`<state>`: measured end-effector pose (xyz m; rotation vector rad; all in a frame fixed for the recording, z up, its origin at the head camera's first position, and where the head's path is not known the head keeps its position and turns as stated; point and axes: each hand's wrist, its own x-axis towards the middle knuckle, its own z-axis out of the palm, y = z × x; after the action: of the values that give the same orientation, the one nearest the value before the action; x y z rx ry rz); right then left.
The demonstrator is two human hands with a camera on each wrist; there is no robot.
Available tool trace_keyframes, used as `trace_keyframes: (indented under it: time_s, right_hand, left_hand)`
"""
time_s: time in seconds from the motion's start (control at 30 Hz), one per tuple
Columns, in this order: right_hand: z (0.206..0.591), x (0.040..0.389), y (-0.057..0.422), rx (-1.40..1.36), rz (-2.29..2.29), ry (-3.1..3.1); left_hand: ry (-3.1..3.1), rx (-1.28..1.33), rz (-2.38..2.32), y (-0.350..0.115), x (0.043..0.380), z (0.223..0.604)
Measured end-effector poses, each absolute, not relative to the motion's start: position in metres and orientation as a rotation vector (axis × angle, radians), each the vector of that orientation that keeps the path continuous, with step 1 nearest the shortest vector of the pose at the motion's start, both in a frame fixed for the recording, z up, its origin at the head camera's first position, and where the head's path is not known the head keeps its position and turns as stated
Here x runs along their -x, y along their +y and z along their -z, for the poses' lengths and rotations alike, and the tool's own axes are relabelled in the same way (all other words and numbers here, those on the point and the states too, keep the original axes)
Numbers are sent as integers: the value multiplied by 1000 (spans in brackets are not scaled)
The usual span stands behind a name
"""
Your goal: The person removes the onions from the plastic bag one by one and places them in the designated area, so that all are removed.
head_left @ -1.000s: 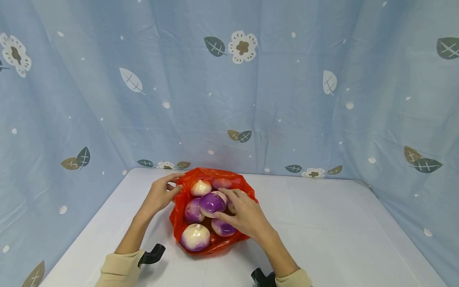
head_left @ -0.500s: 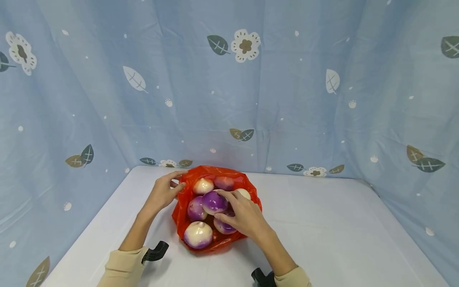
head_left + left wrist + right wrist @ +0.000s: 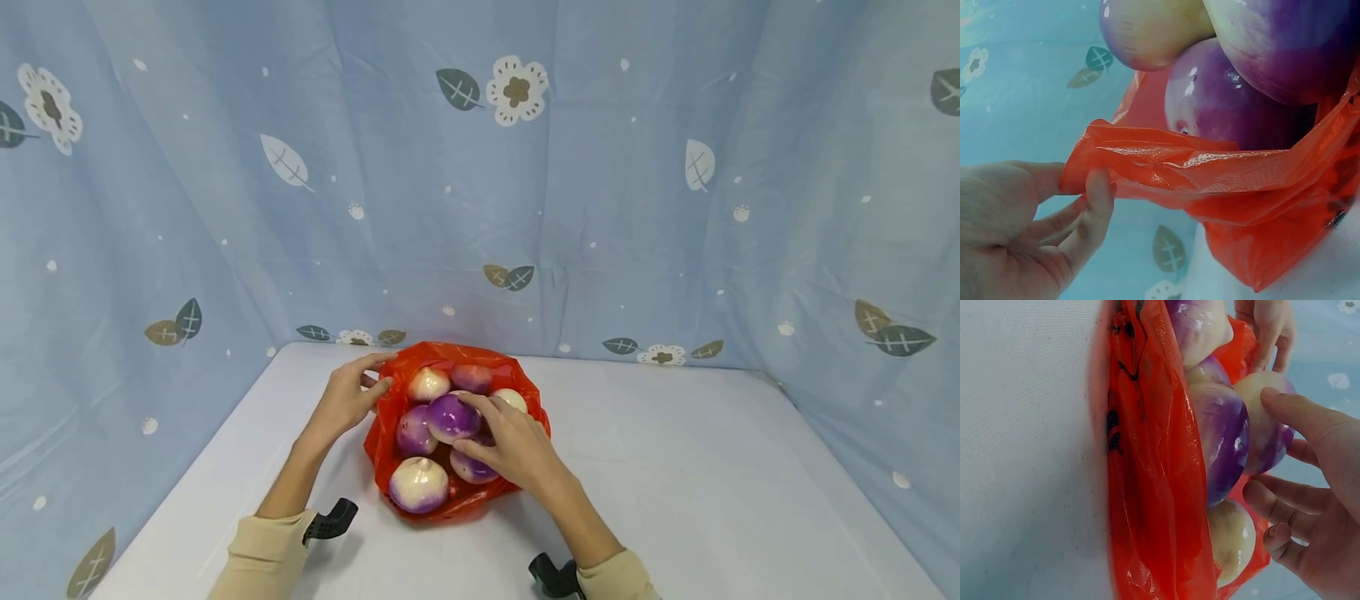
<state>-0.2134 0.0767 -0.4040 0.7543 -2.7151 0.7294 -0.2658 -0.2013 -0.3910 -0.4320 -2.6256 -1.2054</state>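
A red plastic bag [image 3: 386, 446] stands with its mouth spread, filled with several glossy purple-and-white turnips. My left hand [image 3: 347, 400] pinches the bag's left rim; in the left wrist view the plastic runs between thumb and fingers. My right hand [image 3: 517, 442] reaches over the right side of the bag. Its thumb and fingers lie around the topmost turnip [image 3: 452, 418], which sits on the others, as the right wrist view also shows. A mostly white turnip [image 3: 418, 484] lies at the front of the bag, and another pale turnip [image 3: 510, 400] is partly hidden behind the right hand.
The bag rests on a white-covered table [image 3: 675, 483]. A blue curtain [image 3: 600, 167] printed with leaves and flowers hangs behind and along both sides. Black wrist mounts [image 3: 332, 519] stick out beside both sleeves.
The head view has shifted slightly, so everything appears a little higher and further right. Both hands keep their hold, and the pale turnip behind the right hand shows more.
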Motion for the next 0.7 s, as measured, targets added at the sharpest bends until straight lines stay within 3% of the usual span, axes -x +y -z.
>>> trace_keyframes:
  time_s: [0.7]
  right_hand:
    - [403, 219, 90, -779, -861, -2699]
  left_hand:
    - [-2620, 439, 1236, -198, 266, 390]
